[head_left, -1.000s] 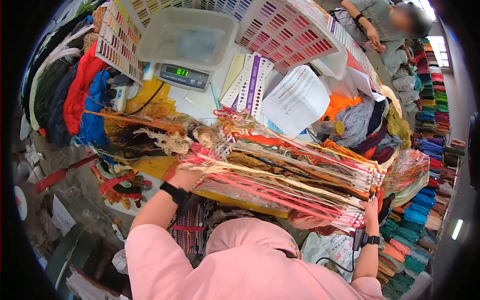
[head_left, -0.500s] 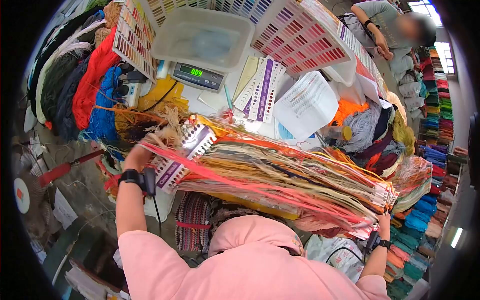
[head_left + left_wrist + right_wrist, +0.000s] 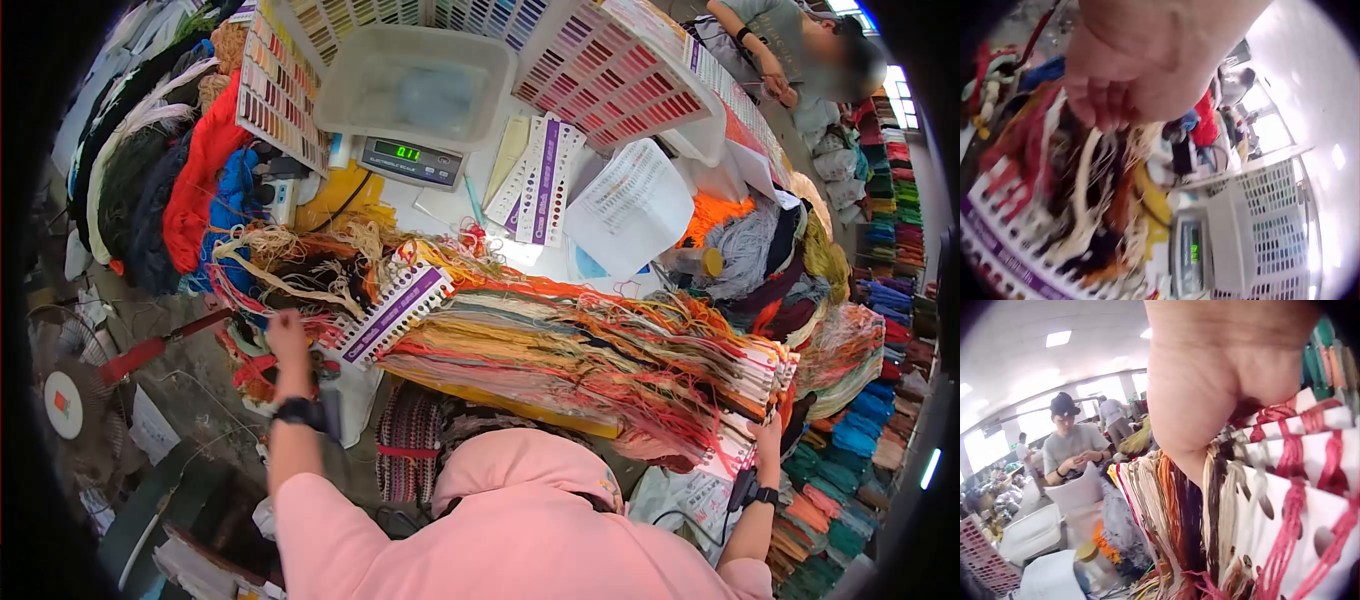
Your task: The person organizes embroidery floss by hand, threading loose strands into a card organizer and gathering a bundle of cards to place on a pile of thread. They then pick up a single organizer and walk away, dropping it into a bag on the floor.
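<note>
Long multicoloured embroidery threads (image 3: 560, 345) stretch between punched cards across the table. At their right end, my right hand (image 3: 768, 440) grips a stack of white punched cards (image 3: 735, 450); in the right wrist view, pink skeins (image 3: 1291, 512) are looped through the card holes. A white card with a purple band (image 3: 395, 315) lies across the threads on the left. My left hand (image 3: 288, 340) is left of that card, blurred, its fingers loosely curled with no thread seen in them. Below the fingers (image 3: 1110, 103) in the left wrist view hang loose cream and red thread ends.
A plastic bin (image 3: 420, 85) sits on a digital scale (image 3: 412, 160) at the back. Colour charts (image 3: 610, 75), purple-banded cards (image 3: 545, 180) and a paper sheet (image 3: 635, 205) are nearby. Skeins flank the table; a fan (image 3: 70, 405) stands left. Another person (image 3: 1072, 444) sits across.
My left hand drew pink strands leftward along the bundle, and they have left its grasp. The purple-banded left card came into view. My right hand keeps its grip on the cards.
</note>
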`<state>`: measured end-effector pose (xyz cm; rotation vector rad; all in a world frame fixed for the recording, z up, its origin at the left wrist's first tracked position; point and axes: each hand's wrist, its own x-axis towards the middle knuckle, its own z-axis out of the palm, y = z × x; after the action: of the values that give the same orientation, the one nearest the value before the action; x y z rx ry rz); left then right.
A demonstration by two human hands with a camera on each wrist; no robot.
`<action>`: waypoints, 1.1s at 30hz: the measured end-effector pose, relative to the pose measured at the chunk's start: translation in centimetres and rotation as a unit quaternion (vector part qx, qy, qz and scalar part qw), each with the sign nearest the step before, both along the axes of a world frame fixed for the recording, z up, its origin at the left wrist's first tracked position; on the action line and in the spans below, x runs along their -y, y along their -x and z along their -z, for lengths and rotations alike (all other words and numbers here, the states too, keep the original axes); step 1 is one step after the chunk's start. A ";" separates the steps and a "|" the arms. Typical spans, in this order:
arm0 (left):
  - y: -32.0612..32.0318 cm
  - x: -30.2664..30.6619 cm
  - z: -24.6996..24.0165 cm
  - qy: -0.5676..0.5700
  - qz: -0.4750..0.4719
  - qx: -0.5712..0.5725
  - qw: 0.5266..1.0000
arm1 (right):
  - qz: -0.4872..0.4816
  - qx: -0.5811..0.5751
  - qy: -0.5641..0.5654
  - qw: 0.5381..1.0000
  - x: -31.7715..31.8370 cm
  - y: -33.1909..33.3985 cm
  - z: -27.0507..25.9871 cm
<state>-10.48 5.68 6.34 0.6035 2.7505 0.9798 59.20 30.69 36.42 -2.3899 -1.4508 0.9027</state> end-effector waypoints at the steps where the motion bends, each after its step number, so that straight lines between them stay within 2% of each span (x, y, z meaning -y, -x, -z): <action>1: -3.7 0.1 -0.4 -0.003 -0.078 0.047 0.996 | -0.020 -0.019 -0.024 0.999 0.4 1.6 0.3; 2: -6.0 2.6 3.6 -0.053 -0.152 0.118 0.980 | -0.007 -0.049 -0.016 0.999 0.7 3.7 0.1; 3: -7.8 5.6 8.8 -0.126 -0.248 0.245 0.929 | -0.024 -0.102 0.004 0.995 1.0 4.3 0.4; 4: -10.0 5.1 7.9 -0.114 -0.312 0.333 0.882 | -0.043 -0.120 0.017 0.992 1.2 5.5 0.7; 5: -12.2 1.7 1.6 -0.140 -0.338 0.418 0.832 | -0.062 -0.136 0.028 0.988 1.3 6.6 0.8; 7: -13.3 0.9 0.7 -0.241 -0.291 0.496 0.781 | -0.091 -0.144 0.057 0.984 1.2 7.2 1.8; 10: -13.1 0.8 2.8 -0.136 -0.257 0.350 0.891 | -0.115 -0.136 0.053 0.983 1.3 7.9 3.4; 11: -12.8 0.9 3.4 -0.101 -0.286 0.316 0.899 | -0.120 -0.136 0.050 0.982 1.4 7.7 3.9; 13: -12.0 1.2 4.2 -0.031 -0.342 0.249 0.906 | -0.126 -0.136 0.047 0.981 1.2 8.2 4.3; 16: -11.8 1.5 3.2 -0.139 -0.347 0.412 0.831 | -0.126 -0.142 0.051 0.980 1.1 8.6 4.2; 19: -12.7 0.6 1.4 -0.189 -0.324 0.429 0.822 | -0.137 -0.131 0.052 0.981 1.2 6.9 4.9; 22: -14.2 0.4 4.2 -0.195 -0.290 0.364 0.864 | -0.134 -0.121 0.045 0.982 1.5 7.0 5.1; 25: -15.4 -3.8 -2.3 -0.141 -0.292 0.297 0.898 | -0.163 -0.105 0.050 0.980 1.7 5.9 6.0; 26: -15.6 -3.7 -0.3 -0.145 -0.285 0.280 0.905 | -0.193 -0.056 0.040 0.979 1.7 5.5 6.2; 27: -15.2 -3.7 -0.3 -0.234 -0.278 0.419 0.832 | -0.221 -0.006 0.029 0.975 1.8 5.1 6.3; 28: -14.2 -4.5 -2.1 -0.314 -0.261 0.544 0.733 | -0.221 -0.009 0.025 0.975 2.0 5.1 6.2; 29: -13.3 -5.1 -3.9 -0.384 -0.236 0.653 0.609 | -0.217 -0.021 0.024 0.976 2.1 5.3 6.0; 30: -12.0 -5.4 -5.5 -0.349 -0.218 0.712 0.570 | -0.212 -0.033 0.024 0.976 2.3 5.4 5.8; 31: -10.3 -3.7 -2.7 -0.432 -0.087 0.787 0.431 | -0.203 -0.054 0.025 0.977 2.4 5.8 5.4; 33: -9.7 -6.0 -10.4 -0.508 -0.012 0.752 0.420 | -0.173 -0.092 0.028 0.980 2.5 6.0 5.1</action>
<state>-0.76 11.64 16.75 -0.3032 0.3734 1.7431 53.21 28.20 31.35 -2.0555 -1.8163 1.2196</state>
